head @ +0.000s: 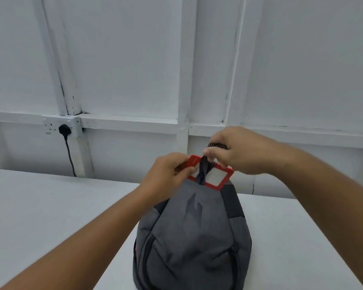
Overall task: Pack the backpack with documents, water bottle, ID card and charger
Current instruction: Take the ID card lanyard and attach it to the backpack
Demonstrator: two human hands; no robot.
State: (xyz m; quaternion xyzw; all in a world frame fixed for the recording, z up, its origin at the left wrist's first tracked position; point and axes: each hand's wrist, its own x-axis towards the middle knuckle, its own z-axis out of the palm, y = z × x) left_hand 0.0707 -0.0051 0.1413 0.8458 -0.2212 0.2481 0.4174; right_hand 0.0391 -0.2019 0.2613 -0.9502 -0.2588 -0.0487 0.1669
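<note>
ID card [215,177], red-framed, with striped lanyard [203,170]: held at the top of the grey backpack [193,237], which is set on the worktop [50,206]. Left hand [168,172] grip is pinched on the card edge; right hand [239,151] grip is closed on the lanyard. Step judged: card stowing. An opened pocket is called for next.

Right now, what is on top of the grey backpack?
A red ID card holder sits at its top, pinched by the left hand; the right hand grips its striped lanyard. The backpack's top edge beneath is hidden.
</note>
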